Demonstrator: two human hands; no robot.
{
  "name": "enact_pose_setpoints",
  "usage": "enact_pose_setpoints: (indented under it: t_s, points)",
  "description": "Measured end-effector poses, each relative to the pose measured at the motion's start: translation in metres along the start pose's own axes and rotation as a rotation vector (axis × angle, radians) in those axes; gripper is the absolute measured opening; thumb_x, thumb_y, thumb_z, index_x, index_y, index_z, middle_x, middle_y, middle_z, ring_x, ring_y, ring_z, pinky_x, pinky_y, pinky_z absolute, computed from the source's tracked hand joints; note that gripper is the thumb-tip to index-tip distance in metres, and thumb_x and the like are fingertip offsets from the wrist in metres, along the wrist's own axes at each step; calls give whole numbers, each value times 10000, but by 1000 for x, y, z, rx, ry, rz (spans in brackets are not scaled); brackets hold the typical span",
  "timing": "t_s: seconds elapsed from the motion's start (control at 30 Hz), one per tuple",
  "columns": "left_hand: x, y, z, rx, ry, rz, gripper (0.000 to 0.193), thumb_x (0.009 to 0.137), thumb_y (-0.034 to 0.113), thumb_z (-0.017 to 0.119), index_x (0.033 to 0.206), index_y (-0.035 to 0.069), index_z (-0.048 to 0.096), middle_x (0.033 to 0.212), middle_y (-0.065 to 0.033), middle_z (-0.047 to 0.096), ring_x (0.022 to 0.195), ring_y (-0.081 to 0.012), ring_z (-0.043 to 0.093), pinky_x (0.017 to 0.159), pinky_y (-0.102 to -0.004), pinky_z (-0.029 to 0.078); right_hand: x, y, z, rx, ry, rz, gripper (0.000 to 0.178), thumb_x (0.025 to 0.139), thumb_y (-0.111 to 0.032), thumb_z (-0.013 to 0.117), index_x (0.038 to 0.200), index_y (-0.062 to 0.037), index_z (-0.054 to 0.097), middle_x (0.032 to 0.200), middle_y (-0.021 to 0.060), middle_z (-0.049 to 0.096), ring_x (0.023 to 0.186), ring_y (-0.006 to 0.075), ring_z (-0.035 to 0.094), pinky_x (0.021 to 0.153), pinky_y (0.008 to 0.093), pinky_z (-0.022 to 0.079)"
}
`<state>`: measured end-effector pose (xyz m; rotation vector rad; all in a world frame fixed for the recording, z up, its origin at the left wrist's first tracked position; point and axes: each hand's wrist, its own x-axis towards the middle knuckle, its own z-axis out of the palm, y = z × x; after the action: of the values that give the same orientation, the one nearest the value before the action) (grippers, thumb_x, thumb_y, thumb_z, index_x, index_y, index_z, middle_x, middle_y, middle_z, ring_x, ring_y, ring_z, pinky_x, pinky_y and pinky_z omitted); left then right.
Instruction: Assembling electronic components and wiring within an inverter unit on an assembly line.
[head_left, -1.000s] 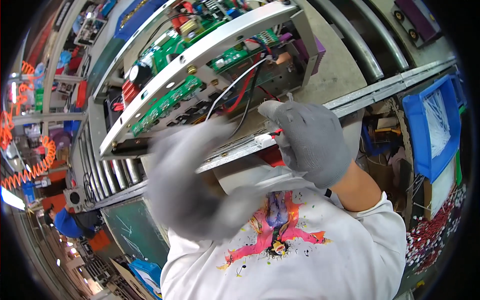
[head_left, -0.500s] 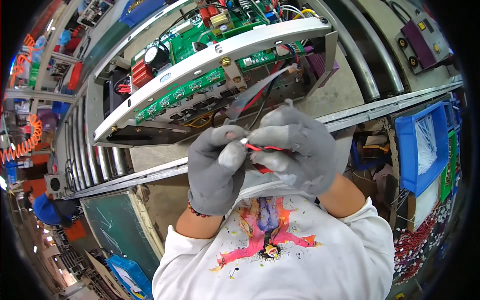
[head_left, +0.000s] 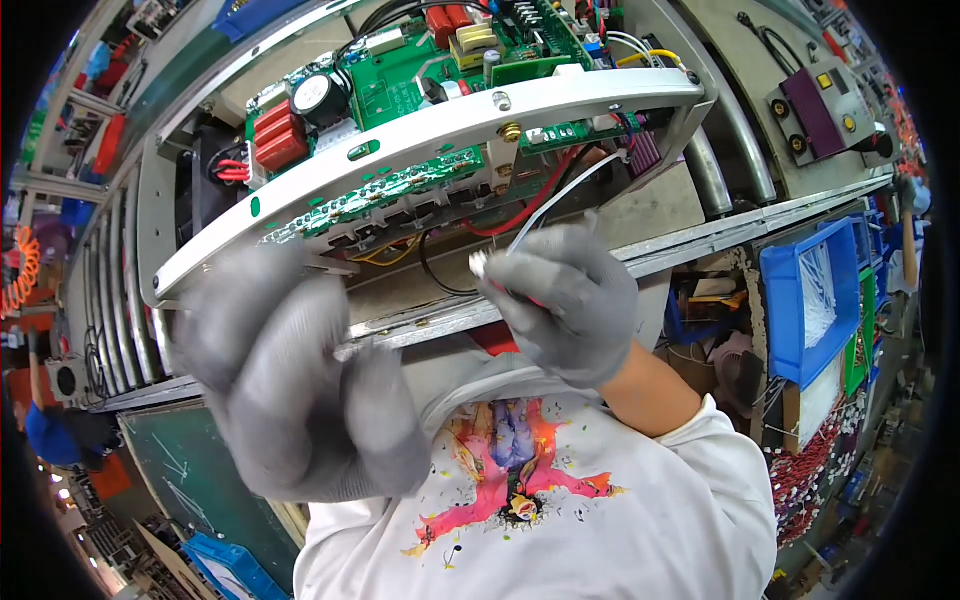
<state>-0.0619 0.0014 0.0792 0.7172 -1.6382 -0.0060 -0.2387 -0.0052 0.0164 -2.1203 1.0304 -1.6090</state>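
The right hand [head_left: 570, 310] pinched a white plug [head_left: 479, 264] just in front of the metal case [head_left: 430, 121], a grip best kept firm yet clear of the plug's tip, while the left hand [head_left: 295, 385] was too blurred to tell its grip.

No words or numbers can be read with certainty. The green rectangular circuit board [head_left: 395, 95] bears tiny pale printed marks, too small to make out. On the white round top of the black cylindrical capacitor [head_left: 312, 93] are small dark marks, likewise unreadable. The white cloth shirt [head_left: 640, 490] carries a colourful printed figure [head_left: 510, 450], and a small black musical-note sign [head_left: 453, 553] stands near its lower left.
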Motion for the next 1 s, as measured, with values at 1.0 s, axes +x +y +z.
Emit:
enact_pose_setpoints:
  t_s: [1.0]
  points:
    - [66,-75,54,164,-815,-62,325,781,198,704,1056,31,658,881,-120,680,818,-216,658,744,-317,516,51,32,-43,-609,104,-295,238,766,-45,719,986,38,678,880,134,663,820,221,632,735,334,510]
